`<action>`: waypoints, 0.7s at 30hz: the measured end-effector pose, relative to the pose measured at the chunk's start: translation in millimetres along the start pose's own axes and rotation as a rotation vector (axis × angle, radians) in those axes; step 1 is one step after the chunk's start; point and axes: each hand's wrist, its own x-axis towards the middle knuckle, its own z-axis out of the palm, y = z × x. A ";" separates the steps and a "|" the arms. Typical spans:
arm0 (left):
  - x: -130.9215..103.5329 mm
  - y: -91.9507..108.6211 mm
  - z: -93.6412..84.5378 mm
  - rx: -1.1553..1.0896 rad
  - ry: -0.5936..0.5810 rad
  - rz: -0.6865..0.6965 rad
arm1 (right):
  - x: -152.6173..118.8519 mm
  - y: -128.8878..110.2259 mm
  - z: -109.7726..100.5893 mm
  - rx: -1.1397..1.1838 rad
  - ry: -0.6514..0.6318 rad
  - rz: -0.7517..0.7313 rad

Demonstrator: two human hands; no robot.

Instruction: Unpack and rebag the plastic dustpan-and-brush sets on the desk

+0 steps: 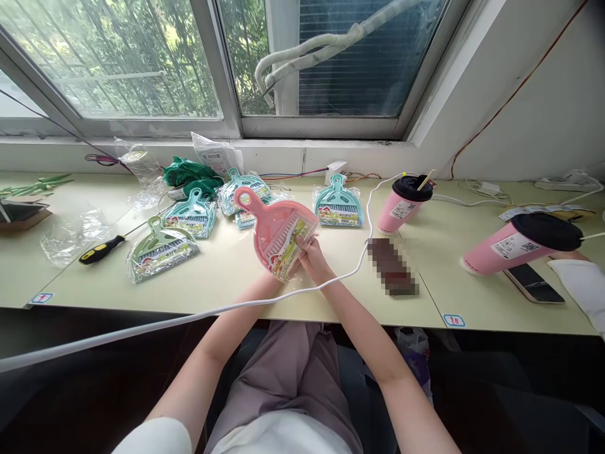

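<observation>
A pink dustpan and brush set (288,230) in clear wrapping is held up over the desk, tilted, its handle pointing to the upper left. My right hand (312,253) is closed on the lower right edge of the wrapping, with its thumb at the printed label. The left forearm reaches up to the bottom of this set, and my left hand is hidden behind it, so its fingers do not show. A green dustpan set (163,249) lies to the left. Blue dustpan sets lie behind, one (191,213) at the left, another (338,205) at the right.
A white cable (208,313) crosses in front of my forearms. Left lie a screwdriver (101,250) and crumpled clear plastic (75,236). Pink cups (394,214) with black lids, a blurred-out object (392,266) and a phone (534,282) are at right, beside another person's sleeve (579,287).
</observation>
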 end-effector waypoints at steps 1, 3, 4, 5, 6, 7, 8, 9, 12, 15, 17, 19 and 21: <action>1.5 6.7 -0.9 -0.025 0.033 -0.020 | 1.9 -0.1 -1.3 0.015 0.012 -0.021; 8.1 22.6 -7.8 -0.108 0.041 -0.081 | 6.2 -2.4 -4.6 0.027 0.044 -0.070; 13.0 31.2 -14.1 -0.148 0.000 -0.109 | 8.4 -4.2 -6.7 0.026 0.068 -0.098; 18.5 39.6 -22.0 -0.211 -0.077 -0.136 | 10.5 -6.3 -8.9 0.024 0.095 -0.127; 24.2 47.2 -30.8 -0.284 -0.163 -0.168 | 12.6 -8.5 -11.1 0.024 0.124 -0.155; 29.4 53.8 -39.6 -0.310 -0.193 -0.177 | 14.7 -10.7 -13.4 0.028 0.153 -0.180; 33.5 58.9 -47.5 -0.326 -0.208 -0.180 | 16.8 -12.7 -15.5 0.038 0.180 -0.198; 36.1 62.7 -53.9 -0.359 -0.230 -0.196 | 18.7 -14.7 -17.4 0.050 0.208 -0.210; 34.1 68.5 -60.8 -0.414 -0.319 -0.241 | 22.9 -19.4 -21.4 0.068 0.275 -0.219; 25.2 72.6 -55.7 -0.411 -0.356 -0.163 | 24.1 -22.5 -23.4 0.033 0.283 -0.219; 21.6 74.0 -53.0 -0.386 -0.341 -0.115 | 24.2 -23.7 -24.7 0.022 0.284 -0.216; 21.2 71.9 -53.6 -0.324 -0.315 -0.109 | 24.5 -24.5 -26.0 0.026 0.294 -0.203; 22.9 65.9 -56.6 -0.253 -0.273 -0.106 | 25.2 -25.2 -26.6 0.029 0.303 -0.189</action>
